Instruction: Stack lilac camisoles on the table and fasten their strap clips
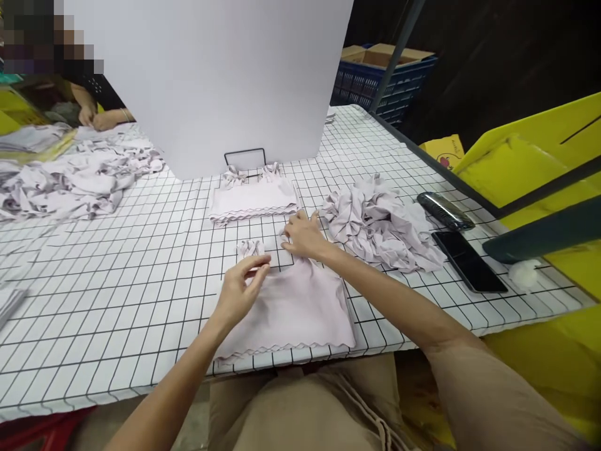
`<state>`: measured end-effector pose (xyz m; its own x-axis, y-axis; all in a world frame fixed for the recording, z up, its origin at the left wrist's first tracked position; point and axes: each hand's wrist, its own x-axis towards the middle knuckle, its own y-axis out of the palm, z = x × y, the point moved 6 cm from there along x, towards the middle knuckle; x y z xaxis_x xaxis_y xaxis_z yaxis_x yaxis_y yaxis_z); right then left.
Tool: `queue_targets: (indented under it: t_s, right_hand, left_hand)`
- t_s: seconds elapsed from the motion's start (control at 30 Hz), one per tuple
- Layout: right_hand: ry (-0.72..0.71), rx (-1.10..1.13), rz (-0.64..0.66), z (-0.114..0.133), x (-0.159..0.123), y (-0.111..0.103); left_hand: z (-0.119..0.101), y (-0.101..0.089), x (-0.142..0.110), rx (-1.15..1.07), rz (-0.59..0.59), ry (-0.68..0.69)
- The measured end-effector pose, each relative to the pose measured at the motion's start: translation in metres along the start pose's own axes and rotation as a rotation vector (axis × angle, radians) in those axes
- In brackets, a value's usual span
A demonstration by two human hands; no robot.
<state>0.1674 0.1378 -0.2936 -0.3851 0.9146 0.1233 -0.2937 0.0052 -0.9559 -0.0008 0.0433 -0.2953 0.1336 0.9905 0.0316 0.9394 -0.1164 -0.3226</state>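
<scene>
A pale pink strappy top (300, 307) with a scalloped hem lies flat near the table's front edge, hem towards me. My left hand (238, 291) is over its upper left part, beside a bunched strap; its thumb and fingertips are slightly apart, with no cloth visible between them. At the upper right of the top, my right hand (304, 237) has its fingers bent round a strap, partly hiding it. Just beyond my hands rests a neat stack of similar folded tops (256, 197), straps pointing away from me.
Right of my hands sits a heap of crumpled tops (380, 222), beside a dark glasses case (445, 211) and a phone (469, 262). A white upright panel (225, 81) rises behind the stack. Another person's hands (103, 118) are at the far left, behind more garments (70, 178).
</scene>
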Motion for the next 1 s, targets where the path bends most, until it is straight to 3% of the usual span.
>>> queue_targets:
  t_s: [0.1,0.2,0.33,0.4,0.53,0.6,0.67,0.77,0.83,0.9,0.93,1.0]
  right_hand:
    - [0.006,0.036,0.028,0.009,0.005,0.007]
    - [-0.054,0.1,-0.077,0.011,-0.018,-0.003]
    - [-0.167,0.427,-0.274,-0.011,-0.042,-0.041]
    - [-0.206,0.579,-0.117,-0.025,-0.039,-0.049]
    - [-0.186,0.739,0.389,-0.038,-0.034,-0.05]
    - [-0.137,0.708,0.454,-0.043,-0.035,-0.056]
    - [-0.062,0.663,0.413,-0.05,-0.04,-0.067]
    - [0.075,0.702,0.28,-0.059,-0.061,-0.088]
    - [0.095,0.723,0.202,-0.055,-0.083,-0.098]
    - [0.07,0.654,0.112,-0.044,-0.109,-0.104]
    - [0.048,0.597,0.07,-0.037,-0.121,-0.103]
    - [0.008,0.475,-0.015,-0.021,-0.145,-0.1]
  left_hand:
    - [0.009,0.025,0.028,-0.423,0.126,-0.32]
    - [0.009,0.049,0.05,-0.736,0.209,-0.47]
    - [0.003,0.068,0.067,-0.689,0.242,-0.492]
    - [-0.005,0.075,0.071,-0.582,0.318,-0.461]
    - [-0.028,0.083,0.081,-0.383,0.46,-0.281]
    - [-0.035,0.083,0.084,-0.306,0.504,-0.212]
    - [-0.04,0.076,0.086,-0.205,0.436,-0.15]
    - [-0.043,0.062,0.073,-0.085,0.268,-0.097]
    - [-0.038,0.072,0.048,-0.194,0.388,-0.215]
    - [-0.032,0.095,0.014,-0.467,0.578,-0.434]
    - [-0.03,0.105,-0.001,-0.611,0.602,-0.528]
    - [-0.027,0.12,-0.021,-0.822,0.522,-0.615]
